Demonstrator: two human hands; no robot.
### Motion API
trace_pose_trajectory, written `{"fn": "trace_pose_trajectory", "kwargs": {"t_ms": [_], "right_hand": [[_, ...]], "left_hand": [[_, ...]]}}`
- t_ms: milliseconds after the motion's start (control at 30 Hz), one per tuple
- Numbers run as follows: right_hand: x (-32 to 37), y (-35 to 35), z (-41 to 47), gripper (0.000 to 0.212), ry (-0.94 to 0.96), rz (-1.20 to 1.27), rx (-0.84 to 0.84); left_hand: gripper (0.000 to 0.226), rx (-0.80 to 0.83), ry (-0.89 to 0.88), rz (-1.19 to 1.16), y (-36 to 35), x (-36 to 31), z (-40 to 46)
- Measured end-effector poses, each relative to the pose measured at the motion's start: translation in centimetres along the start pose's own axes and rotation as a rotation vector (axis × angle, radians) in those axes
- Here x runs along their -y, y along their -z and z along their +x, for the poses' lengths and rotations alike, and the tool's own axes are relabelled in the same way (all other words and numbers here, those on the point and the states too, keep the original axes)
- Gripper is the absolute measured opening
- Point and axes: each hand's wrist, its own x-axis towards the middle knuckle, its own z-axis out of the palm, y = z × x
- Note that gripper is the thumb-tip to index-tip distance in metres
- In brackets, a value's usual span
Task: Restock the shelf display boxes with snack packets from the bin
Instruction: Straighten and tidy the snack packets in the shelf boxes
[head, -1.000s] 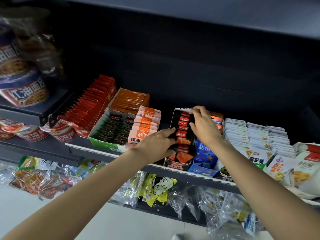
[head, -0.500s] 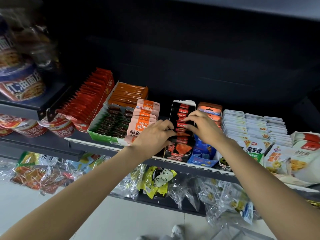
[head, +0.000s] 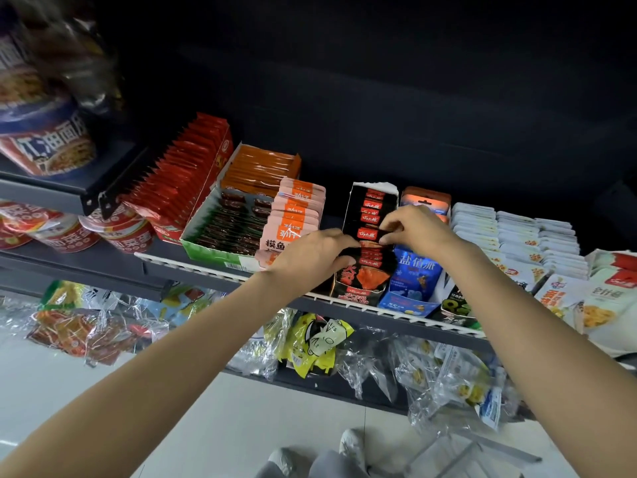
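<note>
Here, both hands work the black display box (head: 368, 243) mid-shelf: the right hand (head: 418, 229) pinches a black packet (head: 370, 233) in the row, the left hand (head: 312, 258) curls against packets nearer the front. A loose pinch could tip the row sideways. A second earlier, the right hand reached the box's back.

Black box (head: 358, 270) hemmed: pink packets (head: 296, 219) left, blue box (head: 413, 281) right; open above

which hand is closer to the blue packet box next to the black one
Right. The right hand hovers just above the blue packet box, pinching a black packet. The left hand sits across the black display box, on its far side.
</note>
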Motion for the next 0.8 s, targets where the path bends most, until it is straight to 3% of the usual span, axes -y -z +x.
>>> {"fn": "trace_pose_trajectory", "kwargs": {"t_ms": [133,300,467,600,800], "right_hand": [[1.2,-0.3,-0.7,0.009,0.022,-0.081,-0.039],[0.9,-0.2,-3.2,0.010,0.068,-0.082,-0.325],[0.2,-0.8,-3.1,0.025,0.057,0.013,-0.141],[-0.2,-0.6,-3.2,0.028,0.029,0.134,-0.101],[0.2,-0.6,-3.8,0.026,0.056,0.201,-0.114]], "left_hand": [[0.032,-0.026,-0.023,0.006,0.0,-0.3,-0.3],[0.030,-0.096,-0.030,0.026,-0.4,0.1,-0.9],[0.037,-0.143,0.073,0.003,-0.8,-0.8,0.1],[0.061,-0.185,0.099,-0.023,-1.3,-1.4,0.7],[0.088,0.069,0.003,0.121,-2.0,-1.6,0.4]]}}
